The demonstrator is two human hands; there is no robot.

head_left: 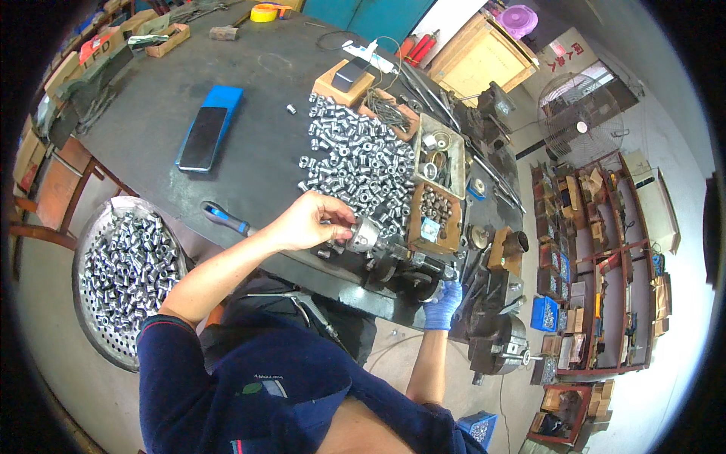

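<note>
My bare left hand (321, 221) reaches over the bench edge, thumb and fingers pinched at the front of a silver chuck (366, 234). Whatever small piece lies between the fingertips is hidden. Behind the chuck runs a dark metal spindle fixture (401, 261) mounted along the bench edge. At its other end my right hand (444, 304), in a blue glove, is closed beside a dark round wheel (427, 290); the part it grips is covered by the fingers. Just beyond the chuck spreads a large heap of shiny metal fittings (355, 163).
A perforated metal basin (82, 303) full of similar fittings stands at left. On the bench lie a phone (204, 140) on a blue box, a screwdriver-like handle (224, 217), a wooden box of small parts (416, 238) and a metal tray (454, 163). A bench vise (499, 344) sits at right.
</note>
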